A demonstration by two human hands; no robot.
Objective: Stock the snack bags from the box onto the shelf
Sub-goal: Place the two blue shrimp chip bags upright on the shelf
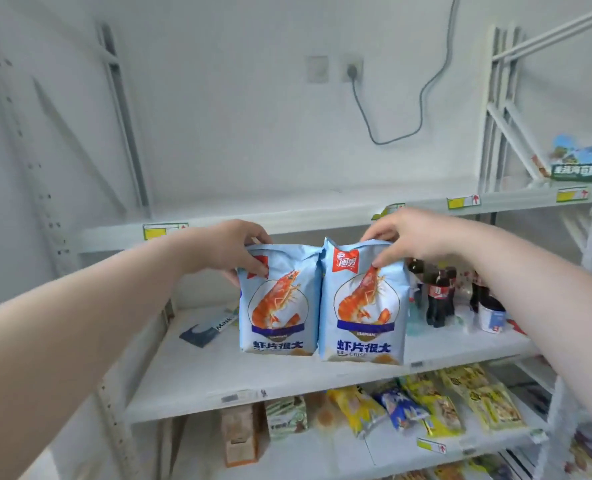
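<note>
Head view: gripped left bag (276,306) at its top with left hand (230,247); pinched right bag (364,306) at its top with right hand (410,237). Held both upright, touching, on shelf (201,375), cola bottles (438,292) just beside.

On the middle shelf (253,372) the left bag (277,299) and the right bag (364,306) are stood upright, side by side and touching. The left bag is gripped at its top by the left hand (228,247), the right bag by the right hand (405,237). A mask packet (206,329) is laid flat to their left. Bottles (438,292) are stood to their right, further back. Packets (426,407) are laid on the shelf below (384,452).
</note>
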